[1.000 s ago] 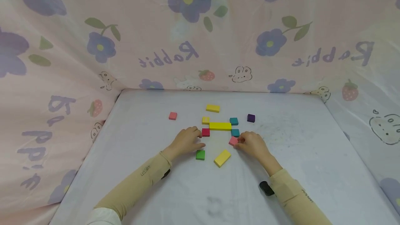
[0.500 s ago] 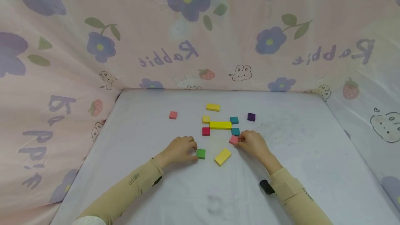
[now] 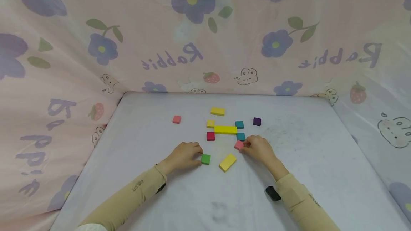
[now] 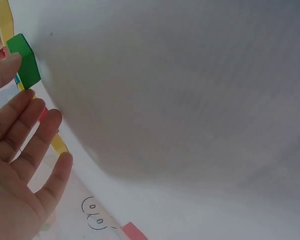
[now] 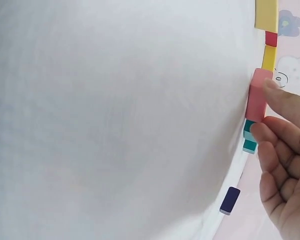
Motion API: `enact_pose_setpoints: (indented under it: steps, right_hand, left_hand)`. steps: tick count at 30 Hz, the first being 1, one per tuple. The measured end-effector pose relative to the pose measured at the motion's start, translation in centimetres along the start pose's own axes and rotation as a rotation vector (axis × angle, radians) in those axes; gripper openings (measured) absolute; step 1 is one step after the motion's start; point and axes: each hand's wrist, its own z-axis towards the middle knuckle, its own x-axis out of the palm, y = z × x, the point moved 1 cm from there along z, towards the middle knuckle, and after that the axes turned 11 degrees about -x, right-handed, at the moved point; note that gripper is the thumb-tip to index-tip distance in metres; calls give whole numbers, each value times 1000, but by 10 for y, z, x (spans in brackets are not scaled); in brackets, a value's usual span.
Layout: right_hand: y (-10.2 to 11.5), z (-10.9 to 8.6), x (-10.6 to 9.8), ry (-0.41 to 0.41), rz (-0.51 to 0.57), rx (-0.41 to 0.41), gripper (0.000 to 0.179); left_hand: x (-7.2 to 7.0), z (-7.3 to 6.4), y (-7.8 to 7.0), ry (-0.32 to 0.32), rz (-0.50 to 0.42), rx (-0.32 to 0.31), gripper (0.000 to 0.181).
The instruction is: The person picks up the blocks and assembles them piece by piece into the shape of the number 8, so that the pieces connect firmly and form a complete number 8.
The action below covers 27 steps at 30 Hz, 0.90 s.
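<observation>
On the white table, my left hand (image 3: 183,155) pinches a green block (image 3: 206,159) at its left side between thumb and forefinger. In the left wrist view, the thumb lies over the green block (image 4: 26,62) while the other fingers spread loosely. My right hand (image 3: 258,149) pinches a pink block (image 3: 239,145) just in front of the nearer teal block (image 3: 240,136). The right wrist view shows thumb and forefinger on this pink block (image 5: 258,95). A long yellow block (image 3: 225,130) lies behind, with a red block (image 3: 210,136) at its left end.
A small yellow block (image 3: 210,123) and another teal block (image 3: 239,124) flank the long one. Farther out lie a yellow block (image 3: 217,111), a second pink block (image 3: 177,119) and a purple block (image 3: 257,121). A slanted yellow block (image 3: 228,162) lies between the hands.
My left hand has moved from beside the red block back toward me and down to the green block, which it now pinches. The right hand stays at the pink block.
</observation>
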Motion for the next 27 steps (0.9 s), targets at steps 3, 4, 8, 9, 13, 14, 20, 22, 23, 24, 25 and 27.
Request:
enact_pose_setpoints:
  steps: [3, 4, 8, 9, 13, 14, 20, 22, 23, 24, 25, 27]
  right_hand:
    - [0, 1, 0, -2, -2, -1, 27]
    - [0, 0, 0, -4, -2, -3, 27]
    - [1, -1, -1, -5, 7, 1, 26]
    - [1, -2, -1, -4, 10, 3, 26]
    - [3, -3, -1, -3, 19, 15, 26]
    - [3, -3, -1, -5, 19, 17, 26]
    - [3, -2, -2, -5, 18, 20, 26]
    - [3, -2, -1, -4, 18, 21, 26]
    - [3, -2, -1, -4, 17, 20, 26]
    - [2, -2, -1, -5, 16, 19, 27]
    - [2, -3, -1, -5, 17, 18, 27]
    - [1, -3, 0, -8, 17, 16, 27]
  left_hand:
    - [1, 2, 1, -18, -1, 12, 26]
    - [1, 3, 1, -21, -2, 13, 26]
    - [4, 5, -1, -30, 3, 3, 26]
    - [5, 6, -1, -34, 4, -2, 26]
    - [7, 12, -6, -55, 13, -37, 26]
    - [8, 14, -7, -58, 15, -49, 27]
    - [11, 26, -16, -64, -15, -131, 30]
    - [12, 29, -19, -68, -42, -153, 30]
    - [12, 31, -20, -72, -55, -162, 30]
    - [12, 32, -21, -75, -63, -171, 30]
    - [13, 33, -22, -78, -69, -179, 30]
    - [14, 36, -22, -92, -77, -188, 30]
